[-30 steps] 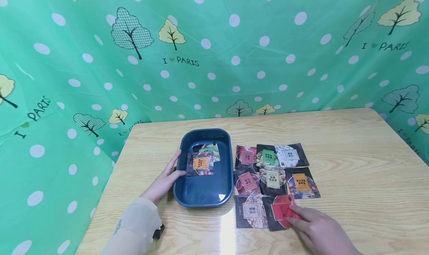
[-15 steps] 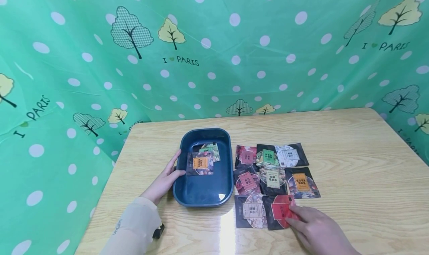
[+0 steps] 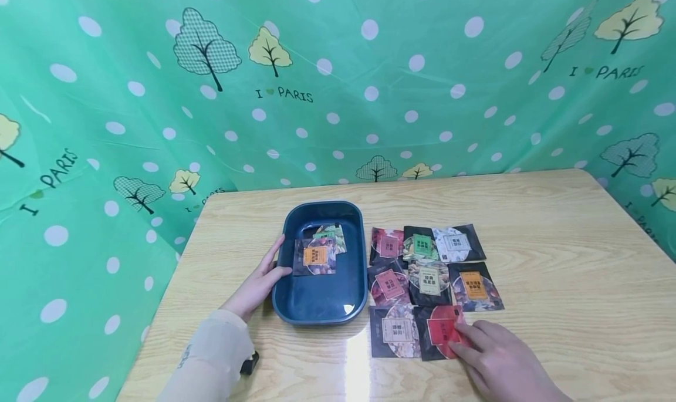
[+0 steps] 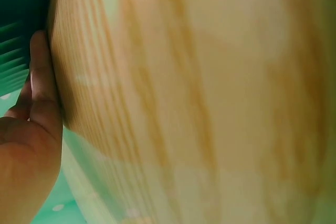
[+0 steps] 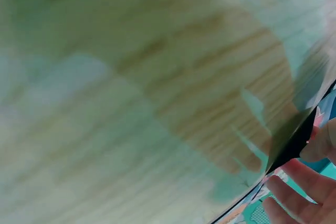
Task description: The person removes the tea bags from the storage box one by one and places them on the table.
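Note:
My left hand (image 3: 259, 284) lies along the left side of a dark blue tray (image 3: 320, 316), thumb and straight fingers against its outer wall; its fingers (image 4: 42, 66) show in the left wrist view. Two flat sachets are inside: an orange-labelled one (image 3: 315, 256) partly covers a green-labelled one (image 3: 338, 237). My right hand (image 3: 499, 355) pinches the right edge of a black sachet with a red label (image 3: 442, 331), front right of a group of sachets. In the right wrist view, thumb and fingers meet at that sachet's dark edge (image 5: 294, 148).
Several other sachets lie close together right of the tray, among them a pale-labelled one (image 3: 395, 331), an orange-labelled one (image 3: 476, 287) and a white one (image 3: 458, 243). A small black object (image 3: 250, 364) sits by the left sleeve. A green patterned cloth (image 3: 338, 97) hangs behind the wooden table (image 3: 570, 249).

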Demonstrator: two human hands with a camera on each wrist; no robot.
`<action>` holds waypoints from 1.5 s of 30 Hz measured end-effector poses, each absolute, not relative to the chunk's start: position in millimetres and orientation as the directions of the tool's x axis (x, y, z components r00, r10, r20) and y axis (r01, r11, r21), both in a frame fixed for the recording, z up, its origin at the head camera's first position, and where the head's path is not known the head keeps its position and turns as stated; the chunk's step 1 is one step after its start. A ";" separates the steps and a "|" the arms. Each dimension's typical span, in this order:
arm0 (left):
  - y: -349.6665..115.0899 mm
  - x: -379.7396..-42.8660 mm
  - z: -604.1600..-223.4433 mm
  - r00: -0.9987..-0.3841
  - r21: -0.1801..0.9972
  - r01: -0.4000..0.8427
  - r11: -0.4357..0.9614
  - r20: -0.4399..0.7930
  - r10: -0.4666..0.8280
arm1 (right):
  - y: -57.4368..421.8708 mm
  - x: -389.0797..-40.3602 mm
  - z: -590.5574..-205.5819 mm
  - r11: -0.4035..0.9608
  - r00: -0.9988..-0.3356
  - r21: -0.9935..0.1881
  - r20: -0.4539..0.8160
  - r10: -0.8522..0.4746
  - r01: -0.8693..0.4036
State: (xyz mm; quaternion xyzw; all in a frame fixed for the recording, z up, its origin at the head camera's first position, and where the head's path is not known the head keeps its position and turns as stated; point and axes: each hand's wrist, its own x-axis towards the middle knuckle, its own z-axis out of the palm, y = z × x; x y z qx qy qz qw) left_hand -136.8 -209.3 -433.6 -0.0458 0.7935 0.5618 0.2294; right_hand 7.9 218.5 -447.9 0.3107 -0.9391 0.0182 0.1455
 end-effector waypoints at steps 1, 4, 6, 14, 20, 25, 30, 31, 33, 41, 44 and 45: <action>-209.4 -136.7 -433.2 -0.891 0.871 -0.329 0.366 -0.414 0.186 | 217.6 7.6 -445.6 0.816 -0.781 0.053 0.259 -0.568 -0.576; -209.5 -136.3 -432.6 -0.892 0.871 -0.324 0.370 -0.411 0.186 | 213.9 5.0 -439.1 0.846 -0.825 0.024 0.208 -0.526 -0.533; -209.3 -136.4 -432.5 -0.892 0.870 -0.328 0.367 -0.413 0.183 | 211.3 2.1 -435.3 0.859 -0.842 0.000 0.200 -0.501 -0.511; -208.5 -138.5 -435.2 -0.889 0.866 -0.337 0.369 -0.422 0.179 | 199.5 -11.2 -428.3 0.814 -0.772 -0.071 0.374 -0.513 -0.576; -208.3 -138.2 -434.6 -0.886 0.866 -0.342 0.364 -0.427 0.182 | 176.9 -21.8 -424.9 0.741 -0.690 -0.132 0.501 -0.523 -0.658; -208.0 -136.5 -435.0 -0.886 0.865 -0.341 0.368 -0.427 0.182 | 155.8 -30.4 -415.2 0.750 -0.721 -0.179 0.482 -0.497 -0.637; -207.6 -136.9 -436.1 -0.888 0.868 -0.338 0.363 -0.422 0.183 | 141.9 -39.7 -410.0 0.735 -0.715 -0.200 0.492 -0.496 -0.648; -207.4 -136.9 -435.9 -0.888 0.868 -0.340 0.362 -0.423 0.180 | 139.5 -41.3 -409.4 0.735 -0.714 -0.199 0.495 -0.496 -0.649; -207.7 -137.1 -436.1 -0.887 0.865 -0.345 0.364 -0.428 0.176 | 134.2 -43.9 -408.1 0.740 -0.722 -0.202 0.487 -0.492 -0.641; -209.1 -136.7 -434.0 -0.884 0.859 -0.347 0.377 -0.433 0.175 | 109.8 -56.2 -403.1 0.732 -0.743 -0.250 0.461 -0.485 -0.633; -209.4 -136.3 -434.0 -0.884 0.858 -0.347 0.379 -0.434 0.173 | 100.7 -61.1 -402.4 0.724 -0.740 -0.254 0.455 -0.495 -0.641; -209.3 -136.3 -434.2 -0.884 0.857 -0.350 0.377 -0.436 0.170 | 97.9 -62.5 -402.1 0.723 -0.741 -0.256 0.450 -0.498 -0.641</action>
